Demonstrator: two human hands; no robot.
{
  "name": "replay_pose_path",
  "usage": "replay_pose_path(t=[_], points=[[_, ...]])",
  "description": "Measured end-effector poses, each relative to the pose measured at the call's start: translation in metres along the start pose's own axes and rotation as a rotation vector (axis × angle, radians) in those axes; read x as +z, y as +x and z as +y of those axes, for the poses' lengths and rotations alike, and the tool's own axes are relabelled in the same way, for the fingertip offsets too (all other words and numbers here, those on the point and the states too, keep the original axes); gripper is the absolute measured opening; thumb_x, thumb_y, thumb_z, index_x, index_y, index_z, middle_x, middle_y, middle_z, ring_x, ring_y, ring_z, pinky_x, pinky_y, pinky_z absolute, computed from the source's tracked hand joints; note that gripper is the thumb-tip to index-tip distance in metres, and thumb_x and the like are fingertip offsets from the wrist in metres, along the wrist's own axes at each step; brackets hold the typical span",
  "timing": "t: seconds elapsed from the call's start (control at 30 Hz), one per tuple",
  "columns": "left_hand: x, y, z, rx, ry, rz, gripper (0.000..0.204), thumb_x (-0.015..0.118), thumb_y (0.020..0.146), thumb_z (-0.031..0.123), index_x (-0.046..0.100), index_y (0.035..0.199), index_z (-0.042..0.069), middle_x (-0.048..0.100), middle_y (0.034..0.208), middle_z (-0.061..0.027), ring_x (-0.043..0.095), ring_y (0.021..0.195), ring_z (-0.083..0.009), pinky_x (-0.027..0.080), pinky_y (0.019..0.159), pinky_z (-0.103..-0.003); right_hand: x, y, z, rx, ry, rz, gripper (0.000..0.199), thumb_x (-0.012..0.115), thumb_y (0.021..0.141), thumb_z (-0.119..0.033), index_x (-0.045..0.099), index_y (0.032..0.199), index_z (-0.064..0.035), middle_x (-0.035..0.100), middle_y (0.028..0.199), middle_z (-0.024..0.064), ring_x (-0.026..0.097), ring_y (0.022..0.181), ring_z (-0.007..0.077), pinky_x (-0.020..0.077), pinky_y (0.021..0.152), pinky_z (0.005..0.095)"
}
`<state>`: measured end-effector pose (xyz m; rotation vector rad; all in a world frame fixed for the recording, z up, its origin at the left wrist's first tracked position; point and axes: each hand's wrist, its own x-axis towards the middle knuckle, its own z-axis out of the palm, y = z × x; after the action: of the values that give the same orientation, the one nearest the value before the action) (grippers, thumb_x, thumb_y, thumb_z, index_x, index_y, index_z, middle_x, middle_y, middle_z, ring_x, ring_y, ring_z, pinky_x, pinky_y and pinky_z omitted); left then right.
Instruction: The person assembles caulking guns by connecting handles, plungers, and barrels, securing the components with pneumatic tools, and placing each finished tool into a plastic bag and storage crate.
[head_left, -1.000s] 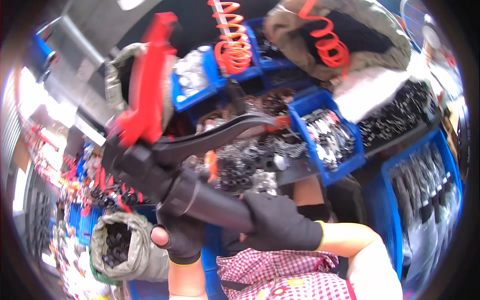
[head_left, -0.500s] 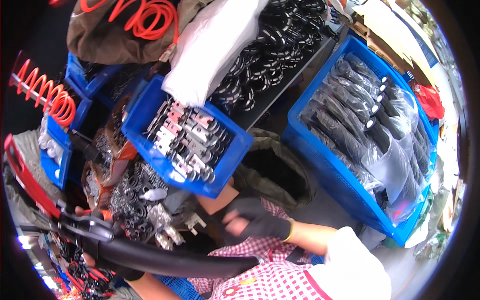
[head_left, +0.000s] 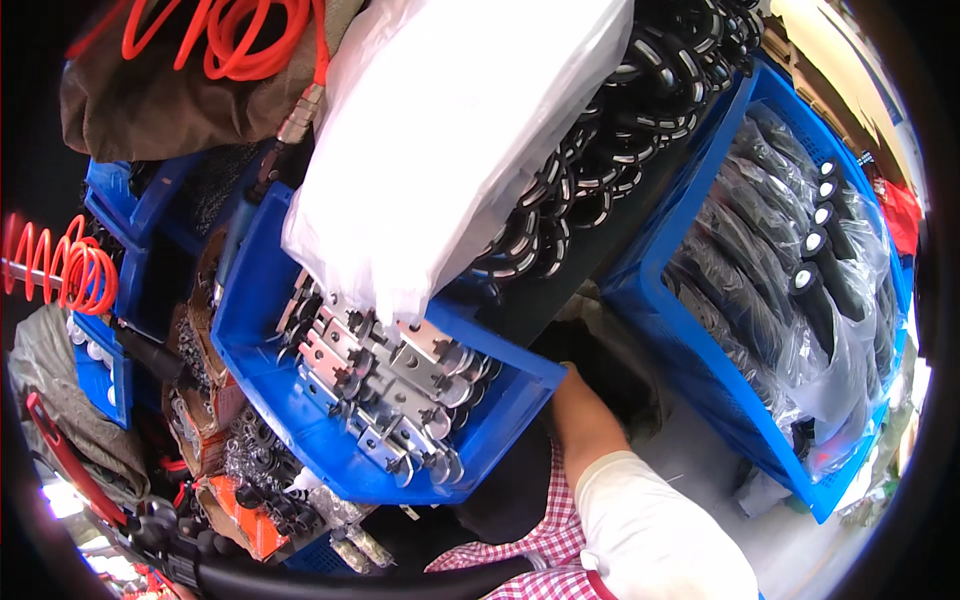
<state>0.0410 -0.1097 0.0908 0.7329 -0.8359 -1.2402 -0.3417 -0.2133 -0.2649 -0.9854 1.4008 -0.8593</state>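
Large white plastic bag (head_left: 450, 140) draped over the blue bin's (head_left: 330, 445) upper edge; clear plastic wrap (head_left: 835, 370) around black handles in the right-hand blue crate (head_left: 700, 370). No labels, signs, screens.

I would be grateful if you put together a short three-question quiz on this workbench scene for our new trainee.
1. True or false: the blue bin in the middle holds silver metal brackets.
2. What drapes over the far edge of that bin? A) a white plastic bag B) a sheet of cardboard C) a green towel
3. Fill in: the right forearm passes the bin's near right corner, wearing a ___ sleeve.

Key: 1 true; 2 A; 3 white.
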Motion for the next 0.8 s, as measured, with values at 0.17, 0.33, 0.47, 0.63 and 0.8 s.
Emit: replay_pose_path(t=[0.17,0.33,0.47,0.63,0.8], points=[[0.011,0.002,0.019,0.137,-0.037,-0.036,0.061,0.056,0.097,0.030,0.036,0.144,-0.002,0.051,0.136,-0.0185,0.051,0.124,-0.0271,0.039,0.109,-0.042,-0.027,-0.056,-0.044,0.010,0.604,-0.053,0.039,0.059,0.090,-0.038,0.057,0.113,-0.0067,0.063,0.113,0.0166,0.063,0.103,0.0310,0.0495,0.089,0.0454],[-0.007,0.058,0.017,0.147,0.074,0.135,0.045,0.070,0.085,0.032,0.058,0.116,0.002,0.060,0.099,-0.0099,0.058,0.093,-0.0230,0.050,0.088,-0.038,-0.065,-0.169,-0.063,-0.084,1.037,-0.201,0.048,0.067,0.085,-0.040,0.051,0.117,-0.0073,0.060,0.117,0.0152,0.060,0.107,0.0289,0.0497,0.092,0.0438],[-0.006,0.067,-0.004,0.077,0.175,0.203,0.056,0.060,0.086,0.056,0.060,0.104,0.002,0.065,0.096,-0.0136,0.063,0.086,-0.0256,0.054,0.079,-0.038,-0.062,-0.257,-0.160,-0.423,0.837,-0.263,0.069,0.083,0.070,-0.010,0.044,0.127,-0.0071,0.050,0.132,0.0159,0.057,0.115,0.0285,0.0448,0.100,0.0428],[-0.009,0.056,0.007,0.104,0.126,0.268,0.061,0.059,0.084,0.062,0.062,0.105,0.005,0.066,0.098,-0.0130,0.063,0.086,-0.0264,0.054,0.079,-0.039,-0.080,-0.251,-0.197,-1.367,-0.228,0.030,0.073,0.084,0.068,-0.010,0.047,0.131,-0.0085,0.044,0.133,0.0221,0.058,0.112,0.0372,0.0537,0.089,0.0434],[-0.006,0.045,0.038,0.098,0.103,0.269,0.065,0.054,0.086,0.067,0.061,0.108,0.006,0.069,0.094,-0.0121,0.065,0.085,-0.0288,0.055,0.083,-0.042,-0.075,-0.241,-0.217,-1.634,-0.212,-0.008,0.055,0.086,0.070,-0.025,0.056,0.114,-0.0093,0.049,0.116,0.0260,0.067,0.080,0.0356,0.0596,0.065,0.0351]])
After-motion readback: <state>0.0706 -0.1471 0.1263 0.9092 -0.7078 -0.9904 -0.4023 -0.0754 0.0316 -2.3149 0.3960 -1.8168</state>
